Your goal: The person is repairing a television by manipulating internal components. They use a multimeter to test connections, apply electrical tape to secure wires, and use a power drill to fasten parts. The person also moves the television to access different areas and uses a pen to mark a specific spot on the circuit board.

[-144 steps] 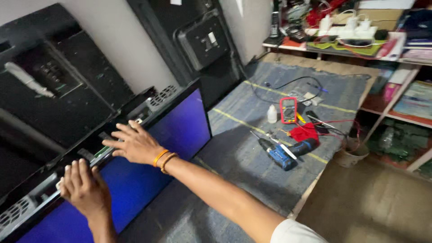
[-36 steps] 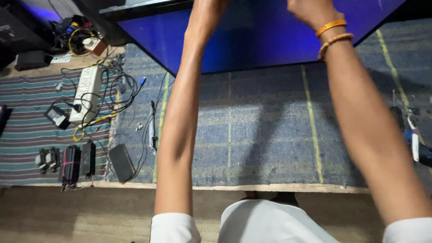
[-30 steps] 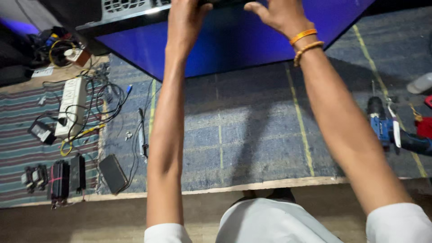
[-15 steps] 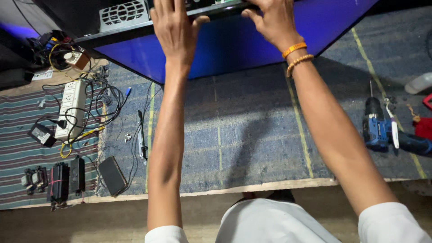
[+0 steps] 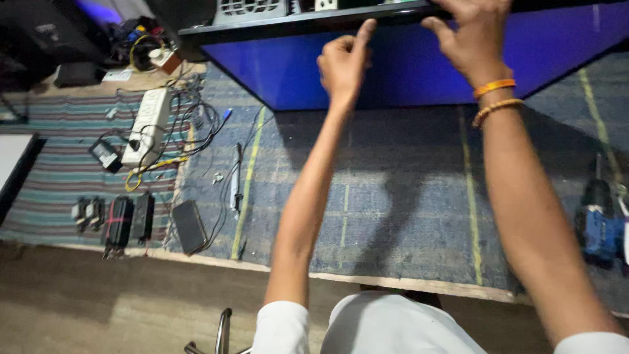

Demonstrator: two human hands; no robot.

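Both arms reach up toward the top of the frame, where a flat screen panel (image 5: 419,72) glowing blue lies on the blue checked cloth (image 5: 393,196) that covers the surface. Half a second ago the left hand (image 5: 344,62) lay flat on the panel's dark upper frame (image 5: 295,23); now it has lifted off and curled, with only the forefinger stretched up to touch the edge, so its grip is loosely folded and pinches nothing. The right hand (image 5: 472,36), wearing two orange bangles (image 5: 495,98) at the wrist, stays at the same edge, fingers spread and bent over it; whether it clasps the frame or merely rests there I cannot tell. The panel itself has not shifted between the two moments, so the hold on it has eased to the right hand and one fingertip. At left in the frame lie a white power strip (image 5: 147,128) amid tangled cables, and small black adapters (image 5: 121,219) on a striped mat (image 5: 46,183). A blue cordless drill (image 5: 597,219) lies at the right edge.
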